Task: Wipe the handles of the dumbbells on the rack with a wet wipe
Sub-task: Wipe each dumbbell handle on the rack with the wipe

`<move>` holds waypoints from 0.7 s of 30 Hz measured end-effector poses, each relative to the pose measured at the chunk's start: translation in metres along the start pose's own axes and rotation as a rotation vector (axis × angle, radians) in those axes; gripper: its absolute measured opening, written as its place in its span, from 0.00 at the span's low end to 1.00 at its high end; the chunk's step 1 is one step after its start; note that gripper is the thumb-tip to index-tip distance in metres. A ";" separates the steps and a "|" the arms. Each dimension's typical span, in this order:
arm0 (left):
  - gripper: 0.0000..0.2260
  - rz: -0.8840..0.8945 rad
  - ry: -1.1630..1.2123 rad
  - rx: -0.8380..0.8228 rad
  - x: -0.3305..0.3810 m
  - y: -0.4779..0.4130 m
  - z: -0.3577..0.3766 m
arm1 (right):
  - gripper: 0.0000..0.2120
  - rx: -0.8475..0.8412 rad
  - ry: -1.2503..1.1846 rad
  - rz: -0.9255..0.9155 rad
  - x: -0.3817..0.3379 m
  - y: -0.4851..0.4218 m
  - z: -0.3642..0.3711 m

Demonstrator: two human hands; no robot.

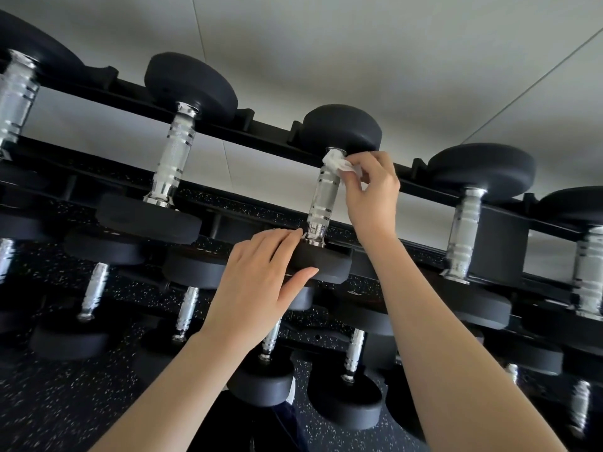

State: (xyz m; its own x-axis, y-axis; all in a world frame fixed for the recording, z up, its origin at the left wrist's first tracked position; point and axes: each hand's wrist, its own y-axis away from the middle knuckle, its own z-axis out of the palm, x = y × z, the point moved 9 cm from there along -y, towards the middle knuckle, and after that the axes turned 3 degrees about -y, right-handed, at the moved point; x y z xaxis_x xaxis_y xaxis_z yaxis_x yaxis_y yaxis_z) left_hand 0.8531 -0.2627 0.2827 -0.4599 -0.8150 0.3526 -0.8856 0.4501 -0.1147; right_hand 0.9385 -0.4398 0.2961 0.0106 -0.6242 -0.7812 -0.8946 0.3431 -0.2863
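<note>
While the crumpled white wet wipe (339, 164) was being pinched in the fingers of the right hand (370, 194), it was pressed against the far end of a knurled chrome dumbbell handle (321, 200), right where the handle met the far black rubber head (342, 128). So the right hand was closed on the wipe, with its fingertips bunched together, and the wipe was touching the metal rather than being held off it. The left hand (261, 282) was laid on the near black rubber head (321, 262) of that same dumbbell, fingers spread flat over the top edge and the thumb tucked against the front face, so it was clamped loosely on the head and nothing else was held in it. Its fingertips were seen just beside the shiny collar at the near end of the handle.

That dumbbell was parked on the top tier of a black metal rack (228, 125), roughly in the middle of the row. A similar chrome-handled dumbbell (171, 158) was seated to its left, and another one (465, 230) to its right, each well apart from the one being wiped. Smaller dumbbells with chrome handles (186, 313) were lined up on the lower tiers, partly hidden behind both forearms. Black speckled rubber flooring (65, 402) was visible under the rack, and a plain pale panelled wall (326, 44) was seen behind it.
</note>
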 end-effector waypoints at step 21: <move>0.24 -0.019 0.088 0.089 -0.001 0.003 -0.004 | 0.08 -0.392 -0.026 0.144 0.006 0.058 0.008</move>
State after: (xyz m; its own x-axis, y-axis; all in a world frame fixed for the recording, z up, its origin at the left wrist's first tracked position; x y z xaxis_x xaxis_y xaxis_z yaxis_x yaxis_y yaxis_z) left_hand 0.8513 -0.2590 0.2858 -0.4393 -0.7861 0.4349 -0.8980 0.3980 -0.1877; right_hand 0.8899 -0.4181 0.2701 -0.1199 -0.5696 -0.8131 -0.9901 0.1293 0.0554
